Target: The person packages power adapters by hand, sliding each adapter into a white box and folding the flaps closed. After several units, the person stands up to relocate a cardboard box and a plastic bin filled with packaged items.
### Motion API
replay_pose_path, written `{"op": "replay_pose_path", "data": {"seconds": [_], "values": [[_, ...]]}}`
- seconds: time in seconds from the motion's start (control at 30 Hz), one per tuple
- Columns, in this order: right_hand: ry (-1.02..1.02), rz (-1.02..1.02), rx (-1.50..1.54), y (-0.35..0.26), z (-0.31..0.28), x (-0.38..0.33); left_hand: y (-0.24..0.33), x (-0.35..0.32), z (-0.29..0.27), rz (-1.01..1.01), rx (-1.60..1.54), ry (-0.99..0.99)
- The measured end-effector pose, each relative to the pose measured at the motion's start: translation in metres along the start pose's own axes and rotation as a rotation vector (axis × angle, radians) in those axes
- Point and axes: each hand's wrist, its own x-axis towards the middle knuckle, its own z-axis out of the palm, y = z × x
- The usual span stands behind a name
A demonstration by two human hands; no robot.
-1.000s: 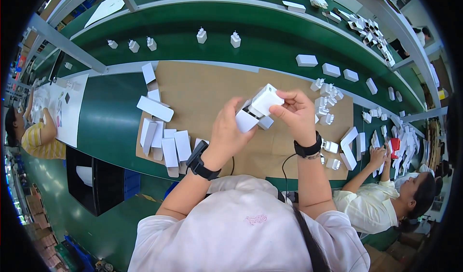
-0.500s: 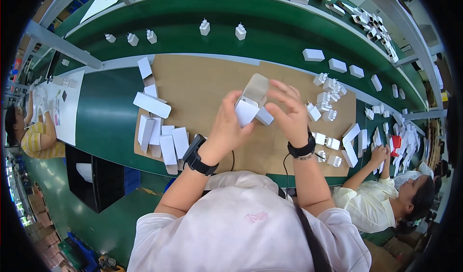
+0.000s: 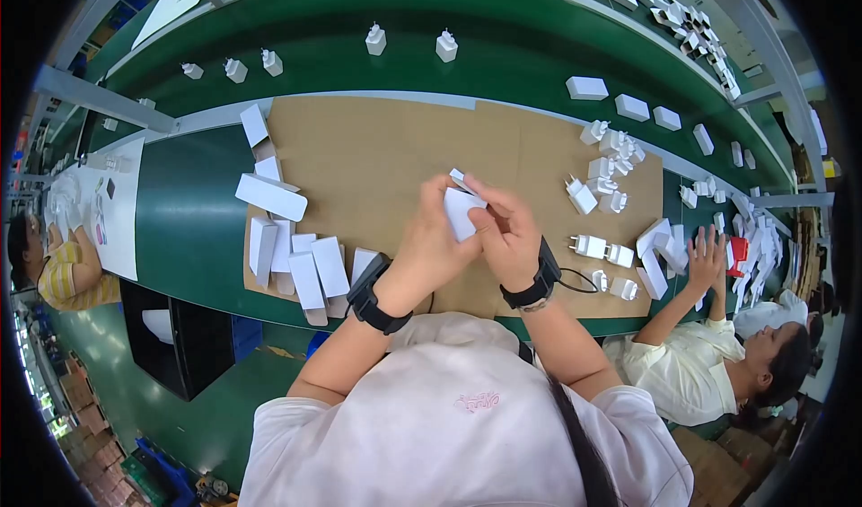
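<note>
A small white carton (image 3: pixel 461 215) is held between both hands above the brown board in front of me. My left hand (image 3: pixel 429 236) wraps its left side. My right hand (image 3: pixel 508 245) closes on its right side, thumb on the face and fingers at the top end, where a bit of flap (image 3: pixel 459 176) shows. Most of the carton is hidden by the fingers; its contents are out of sight. To the right on the board lie several white plug adapters (image 3: pixel 620 152), with more adapters (image 3: pixel 589 246) nearer me. White cartons (image 3: pixel 305 278) lie loosely heaped to the left.
Along the green raised shelf (image 3: pixel 503 58) stand spaced-out adapters (image 3: pixel 375 39) and small white boxes (image 3: pixel 632 107). A black bin (image 3: pixel 184 345) is on the floor at left. Close on the right, a co-worker's hands (image 3: pixel 706 260) are over the bench; another person sits far left.
The carton's tall flap, upright before, has come down under my fingers. My right hand has closed in from spread fingers to a grip on the carton. The right co-worker's hands have moved.
</note>
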Motion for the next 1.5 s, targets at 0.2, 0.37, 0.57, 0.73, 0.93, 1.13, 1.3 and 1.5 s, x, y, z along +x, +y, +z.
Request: {"op": "replay_pose_path", "data": {"seconds": [0.2, 0.37, 0.57, 0.73, 0.93, 1.13, 1.3, 1.5], "values": [[-0.206, 0.508, 0.123, -0.014, -0.017, 0.026, -0.001, -0.007, -0.004, 0.004, 0.134, 0.025], [-0.233, 0.501, 0.086, -0.017, -0.019, 0.032, 0.000, -0.006, -0.008, 0.063, 0.166, 0.061], [-0.254, 0.573, 0.184, -0.009, -0.024, 0.033, 0.007, -0.004, -0.014, -0.002, 0.182, 0.016], [-0.352, 0.317, 0.060, 0.001, -0.024, 0.022, -0.003, 0.004, -0.012, 0.010, 0.180, -0.006], [-0.328, 0.690, -0.054, 0.028, -0.040, 0.083, -0.036, 0.039, 0.000, -0.005, 0.085, 0.047], [0.508, 0.581, 0.032, 0.155, -0.147, 0.204, -0.064, 0.078, 0.010, 0.083, 0.371, -0.154], [0.216, -0.136, -0.994, 0.174, -0.093, 0.259, -0.092, 0.074, 0.040, 0.299, 0.775, -0.257], [-0.720, -0.265, -2.185, 0.199, 0.031, 0.296, -0.067, 0.094, 0.022, -0.127, 0.892, -0.556]]}}
